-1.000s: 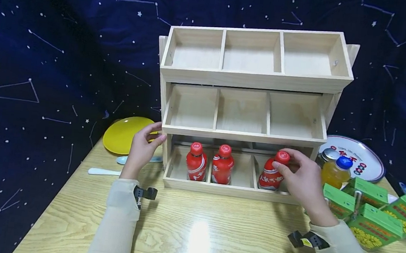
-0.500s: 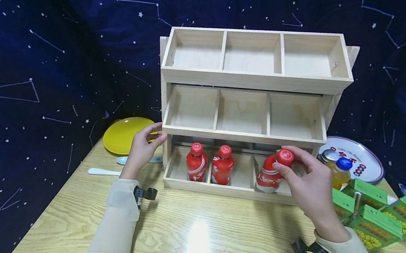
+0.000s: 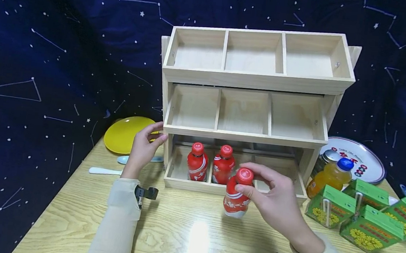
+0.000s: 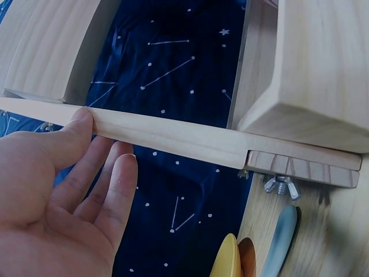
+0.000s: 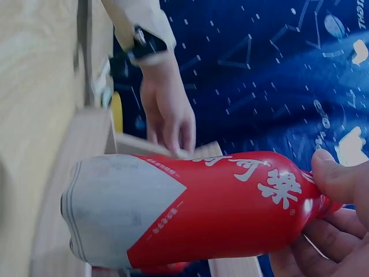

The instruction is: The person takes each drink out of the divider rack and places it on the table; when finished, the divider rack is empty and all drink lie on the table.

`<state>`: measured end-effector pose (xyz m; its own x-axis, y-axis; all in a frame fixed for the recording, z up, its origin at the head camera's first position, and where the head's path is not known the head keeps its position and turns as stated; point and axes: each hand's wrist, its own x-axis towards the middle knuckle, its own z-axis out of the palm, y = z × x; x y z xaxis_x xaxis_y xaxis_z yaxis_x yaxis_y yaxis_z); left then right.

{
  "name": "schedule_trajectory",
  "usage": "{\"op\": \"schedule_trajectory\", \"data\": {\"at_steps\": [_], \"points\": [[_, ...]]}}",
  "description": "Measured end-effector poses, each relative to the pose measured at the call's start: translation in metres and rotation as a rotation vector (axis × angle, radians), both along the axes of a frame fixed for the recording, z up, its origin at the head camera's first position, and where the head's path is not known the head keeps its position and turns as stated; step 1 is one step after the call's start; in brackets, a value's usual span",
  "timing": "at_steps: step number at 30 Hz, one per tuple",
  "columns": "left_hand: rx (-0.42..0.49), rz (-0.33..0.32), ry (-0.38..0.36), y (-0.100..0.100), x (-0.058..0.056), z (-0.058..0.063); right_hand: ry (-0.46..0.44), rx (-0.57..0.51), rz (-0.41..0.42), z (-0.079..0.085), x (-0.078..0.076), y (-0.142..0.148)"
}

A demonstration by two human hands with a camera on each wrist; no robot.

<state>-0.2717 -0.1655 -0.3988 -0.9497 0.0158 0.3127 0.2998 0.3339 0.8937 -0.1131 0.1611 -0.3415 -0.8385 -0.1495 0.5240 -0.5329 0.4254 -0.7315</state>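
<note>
My right hand (image 3: 278, 200) pinches a red soda bottle (image 3: 237, 196) by its neck, just under the red cap. The bottle is in front of the bottom tier of a wooden rack (image 3: 256, 81), close over the table. Its red and silver label with white characters shows in the right wrist view. Two similar bottles stand in the bottom tier, one red bottle (image 3: 196, 167) in the left compartment and another red bottle (image 3: 220, 171) in the middle one. My left hand (image 3: 144, 149) holds the rack's left side post (image 4: 167, 134), thumb at its edge and fingers behind.
Green drink cartons (image 3: 372, 229), an orange drink bottle (image 3: 331, 177), a metal-lidded jar (image 3: 330, 155) and a white plate (image 3: 374, 161) stand right of the rack. To its left are a yellow plate (image 3: 125, 135), a blue-handled utensil (image 3: 122, 159) and a white one.
The right hand has lifted the bottle out of the bottom tier's right compartment and carried it left and toward me. The left hand has stayed at the rack's side.
</note>
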Motion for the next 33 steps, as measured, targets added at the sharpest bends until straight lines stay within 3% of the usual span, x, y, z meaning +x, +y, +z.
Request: {"op": "schedule_trajectory", "data": {"at_steps": [7, 17, 25, 33], "points": [[0.001, -0.005, 0.011, -0.003, -0.004, -0.005, -0.096, -0.071, 0.175, -0.011, -0.004, -0.04], [0.009, -0.014, 0.02, 0.002, -0.006, -0.007, -0.248, -0.049, 0.301, -0.021, -0.007, -0.084], [0.007, -0.007, 0.02, 0.001, -0.005, -0.007, -0.27, -0.007, 0.364, -0.027, -0.009, -0.109], [0.01, -0.004, 0.027, -0.002, -0.006, -0.006, -0.257, 0.02, 0.402, -0.033, -0.011, -0.114]]}}
